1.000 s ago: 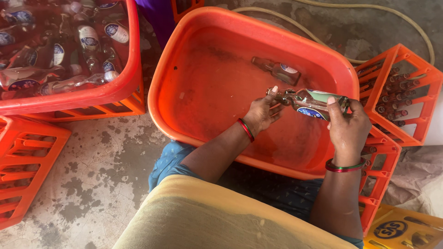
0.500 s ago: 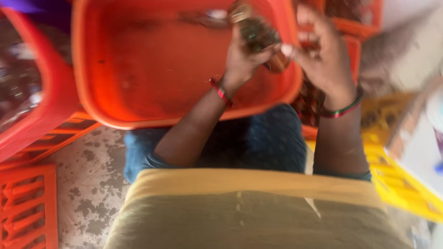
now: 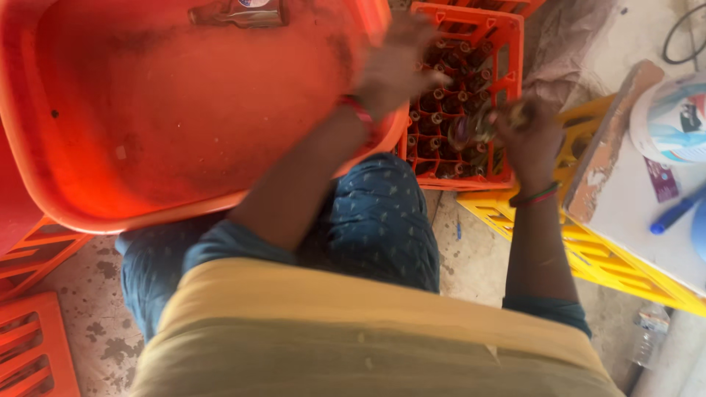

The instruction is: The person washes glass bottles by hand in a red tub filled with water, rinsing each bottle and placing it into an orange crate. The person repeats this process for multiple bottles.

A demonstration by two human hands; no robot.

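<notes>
Head view: right hand (image 3: 531, 136) grips a bottle (image 3: 478, 126) over the crate (image 3: 507, 44).

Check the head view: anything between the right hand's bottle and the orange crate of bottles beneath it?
Nothing visible. The right hand holds a blurred glass bottle directly over the orange plastic crate, which is already nearly full of upright bottles. The left hand hovers apart, over the rim of the orange plastic tub.

We see speckled concrete floor (image 3: 88, 331), orange tub (image 3: 147, 213) upper left, orange crate (image 3: 507, 44) top centre, yellow crate (image 3: 625, 265) right, plastic bottle (image 3: 647, 338) lower right.
</notes>
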